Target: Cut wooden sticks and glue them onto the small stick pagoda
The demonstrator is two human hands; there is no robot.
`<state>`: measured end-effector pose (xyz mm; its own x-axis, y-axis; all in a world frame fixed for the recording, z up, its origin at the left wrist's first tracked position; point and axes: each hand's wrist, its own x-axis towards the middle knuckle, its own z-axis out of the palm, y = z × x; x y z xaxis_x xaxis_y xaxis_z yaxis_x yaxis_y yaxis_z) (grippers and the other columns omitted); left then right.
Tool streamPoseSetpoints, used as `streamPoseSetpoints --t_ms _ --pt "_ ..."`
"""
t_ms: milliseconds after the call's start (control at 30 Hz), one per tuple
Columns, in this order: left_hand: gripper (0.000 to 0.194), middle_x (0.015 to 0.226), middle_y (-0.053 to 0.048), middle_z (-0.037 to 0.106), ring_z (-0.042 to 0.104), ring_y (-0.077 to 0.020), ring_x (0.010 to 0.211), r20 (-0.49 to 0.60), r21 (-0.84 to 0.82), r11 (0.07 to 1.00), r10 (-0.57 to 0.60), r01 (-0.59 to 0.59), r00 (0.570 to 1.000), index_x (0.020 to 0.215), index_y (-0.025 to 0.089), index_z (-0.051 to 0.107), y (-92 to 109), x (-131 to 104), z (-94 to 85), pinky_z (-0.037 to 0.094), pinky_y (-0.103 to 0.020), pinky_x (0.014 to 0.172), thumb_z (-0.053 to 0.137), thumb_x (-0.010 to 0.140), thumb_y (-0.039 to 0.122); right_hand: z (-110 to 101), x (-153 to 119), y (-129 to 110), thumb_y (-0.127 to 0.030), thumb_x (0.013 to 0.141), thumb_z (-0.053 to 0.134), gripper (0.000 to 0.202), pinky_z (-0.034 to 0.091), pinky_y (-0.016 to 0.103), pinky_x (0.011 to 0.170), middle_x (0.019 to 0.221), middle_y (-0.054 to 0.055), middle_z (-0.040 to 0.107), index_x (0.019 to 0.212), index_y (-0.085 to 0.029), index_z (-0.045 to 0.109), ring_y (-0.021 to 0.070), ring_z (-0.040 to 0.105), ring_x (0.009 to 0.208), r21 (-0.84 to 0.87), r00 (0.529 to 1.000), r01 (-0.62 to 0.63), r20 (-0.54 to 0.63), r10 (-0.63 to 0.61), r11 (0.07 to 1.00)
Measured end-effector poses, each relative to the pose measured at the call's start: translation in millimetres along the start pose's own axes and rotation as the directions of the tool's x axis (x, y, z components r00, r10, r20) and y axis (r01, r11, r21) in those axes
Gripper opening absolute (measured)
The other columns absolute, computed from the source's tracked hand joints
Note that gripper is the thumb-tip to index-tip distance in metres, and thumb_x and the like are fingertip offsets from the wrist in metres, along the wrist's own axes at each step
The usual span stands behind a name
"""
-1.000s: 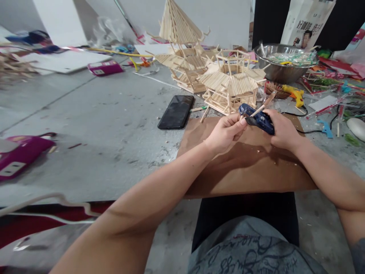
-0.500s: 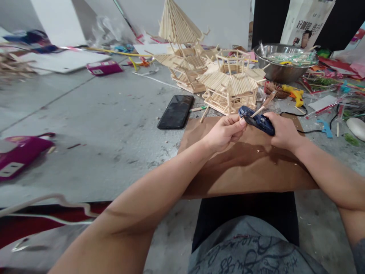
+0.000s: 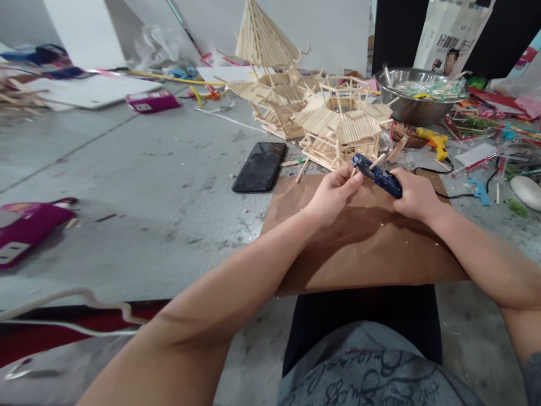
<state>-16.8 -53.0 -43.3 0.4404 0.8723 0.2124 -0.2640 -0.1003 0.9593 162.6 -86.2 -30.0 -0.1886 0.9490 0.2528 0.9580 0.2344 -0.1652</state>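
Note:
My right hand (image 3: 417, 194) is wrapped round the near end of a dark blue hand tool (image 3: 384, 181), whose exact kind I cannot make out. A pale thin wooden stick (image 3: 378, 161) crosses the tool near its far end. My left hand (image 3: 333, 194) is closed in a pinch beside that end, with a stick's tip at its thumb and fingers. Both hands are just above a sheet of brown paper (image 3: 359, 262). Beyond them stands a low hexagonal pavilion model of wooden sticks (image 3: 344, 127), and behind it a taller stick tower (image 3: 270, 42) with a pointed roof.
A black phone (image 3: 260, 167) lies left of the paper. Purple boxes (image 3: 152, 102) rest on the grey table at left. At right are a steel bowl (image 3: 420, 110), a yellow glue gun (image 3: 437, 145), a blue glue gun part (image 3: 480, 192), a white mouse-like object (image 3: 526, 190) and scattered scraps.
The dark blue tool has turned slightly, and its dark lower part shows less beside my left fingers. My hands have hardly moved; the view has shifted a little.

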Motion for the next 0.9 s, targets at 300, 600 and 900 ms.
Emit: streamPoseSetpoints --t_ms 300,600,900 --pt "0.042 0.050 0.006 0.031 0.023 -0.0051 0.044 -0.085 0.147 0.981 0.138 -0.125 0.987 0.059 0.018 0.044 -3 -1 1.9 0.016 -0.023 0.040 0.062 0.067 0.055 0 0 -4 -0.027 0.067 0.046 0.039 0.042 0.036 0.069 0.095 0.012 0.064 0.105 -0.017 0.049 0.0284 0.059 0.085 0.063 1.000 0.013 0.007 -0.014 0.998" --pt "0.038 0.042 0.009 0.029 0.021 -0.0018 0.037 0.018 -0.078 0.996 -0.040 0.041 0.999 0.059 0.015 0.047 5 -3 1.0 0.011 -0.019 0.037 0.070 0.062 0.045 2 0 3 -0.026 0.065 0.046 0.044 0.042 0.038 0.073 0.101 0.013 0.062 0.108 -0.016 0.047 0.0289 0.058 0.091 0.088 0.995 0.102 -0.010 -0.101 0.991" --pt "0.034 0.041 0.009 0.028 0.019 -0.0006 0.034 0.139 -0.163 0.962 -0.196 0.218 0.971 0.059 0.014 0.050 7 -2 -3.0 0.009 -0.017 0.036 0.073 0.058 0.038 0 -1 4 -0.025 0.066 0.045 0.044 0.041 0.035 0.071 0.100 0.012 0.063 0.108 -0.016 0.048 0.0280 0.058 0.091 0.055 0.992 0.127 -0.019 -0.126 0.990"
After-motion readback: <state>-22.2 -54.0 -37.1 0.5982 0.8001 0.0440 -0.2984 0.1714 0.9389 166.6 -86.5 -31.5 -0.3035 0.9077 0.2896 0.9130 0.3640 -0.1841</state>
